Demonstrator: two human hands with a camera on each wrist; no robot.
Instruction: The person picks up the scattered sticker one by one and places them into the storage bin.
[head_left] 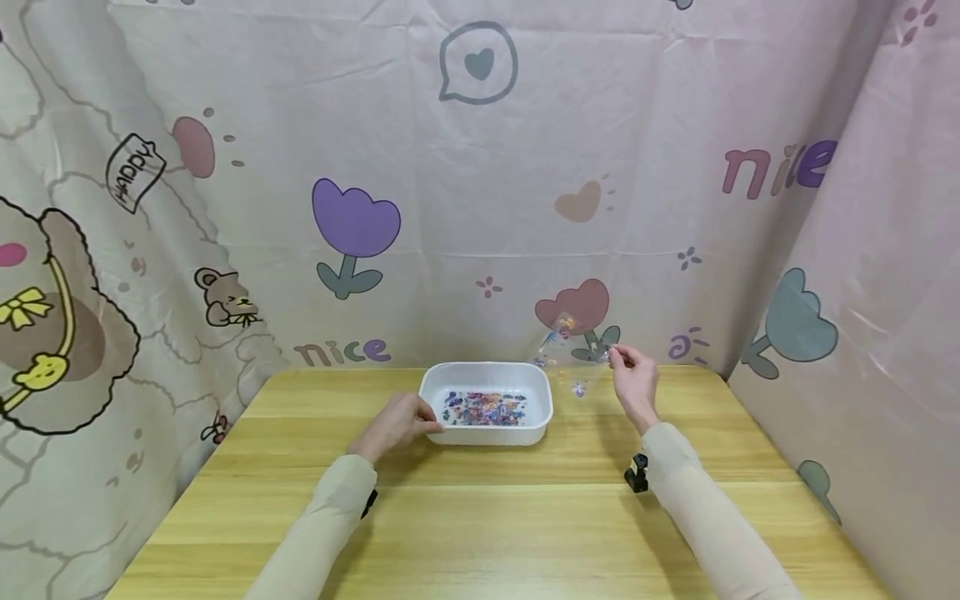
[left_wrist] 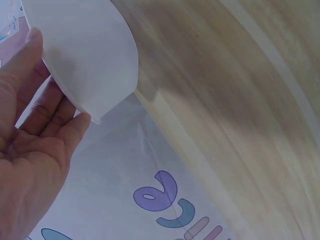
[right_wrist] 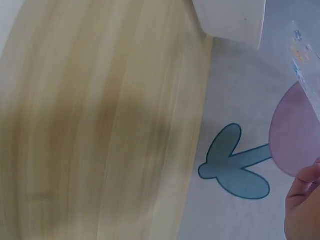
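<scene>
A white rectangular tub (head_left: pixel 487 436) stands near the table's back edge, with colourful printed pieces (head_left: pixel 483 410) on its floor. My left hand (head_left: pixel 397 423) grips the tub's left front corner; in the left wrist view its thumb and fingers close round the rim (left_wrist: pixel 70 102). To the right of the tub, my right hand (head_left: pixel 636 383) pinches a clear sheet (head_left: pixel 568 350) by its right corner. Small colourful stickers dot this see-through sheet, which is held up above the table. Only part of the sheet (right_wrist: pixel 306 62) and of that hand shows in the right wrist view.
The wooden table (head_left: pixel 480 525) runs back to a printed curtain (head_left: pixel 465 167), which also closes off the left and right sides. A small black device (head_left: pixel 637 473) sits at the right wrist.
</scene>
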